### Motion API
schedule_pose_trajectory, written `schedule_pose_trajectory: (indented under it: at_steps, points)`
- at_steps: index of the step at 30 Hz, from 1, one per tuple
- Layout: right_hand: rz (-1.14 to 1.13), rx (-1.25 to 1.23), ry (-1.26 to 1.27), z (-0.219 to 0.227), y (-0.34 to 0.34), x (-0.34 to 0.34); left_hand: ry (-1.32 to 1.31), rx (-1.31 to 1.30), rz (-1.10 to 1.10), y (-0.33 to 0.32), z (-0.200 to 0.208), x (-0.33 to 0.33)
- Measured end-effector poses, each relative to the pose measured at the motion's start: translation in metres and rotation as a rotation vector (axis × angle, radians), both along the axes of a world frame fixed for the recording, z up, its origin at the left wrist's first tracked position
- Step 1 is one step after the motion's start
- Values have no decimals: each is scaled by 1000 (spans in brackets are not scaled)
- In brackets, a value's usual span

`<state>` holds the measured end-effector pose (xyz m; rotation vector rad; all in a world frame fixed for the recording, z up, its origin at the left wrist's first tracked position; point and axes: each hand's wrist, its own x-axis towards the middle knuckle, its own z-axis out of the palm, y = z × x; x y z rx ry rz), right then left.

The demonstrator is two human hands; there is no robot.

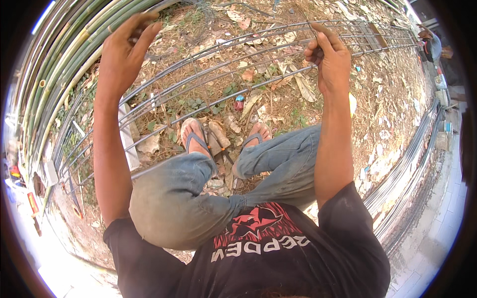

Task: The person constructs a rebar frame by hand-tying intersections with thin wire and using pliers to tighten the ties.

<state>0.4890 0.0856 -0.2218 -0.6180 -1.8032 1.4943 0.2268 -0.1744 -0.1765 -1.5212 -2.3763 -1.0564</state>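
Note:
Long thin steel rebars (213, 103) run in a bent cage-like row across the ground in front of me. My right hand (332, 62) is raised over their far bars, thumb and forefinger pinched on a thin dark wire (307, 16), the other fingers curled. Above the cage's left part, close to the bamboo poles, my left hand (124, 52) has its thumb and forefinger apart and its other fingers bent. I see nothing clearly held in it. Between my sandalled feet lies a dark hand tool with orange parts (222, 149), its kind unclear.
Green bamboo poles (54, 74) are stacked at the far left. A bundle of loose rebars (410, 171) lies along the right by a pale tiled edge (447, 198). White blocks (128, 136) sit beside the cage. Another person (431, 44) is at the far right. Dry leaves and litter cover the soil.

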Motion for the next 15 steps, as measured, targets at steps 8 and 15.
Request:
schedule_pose_trajectory:
  at_steps: [8, 15]
  points:
    - [-367, -430, 380, -34, 55, 11, -314, -416, 484, -107, -228, -64]
    - [-303, -464, 94, -60, 28, -3, -383, -613, 279, -142, -242, -120]
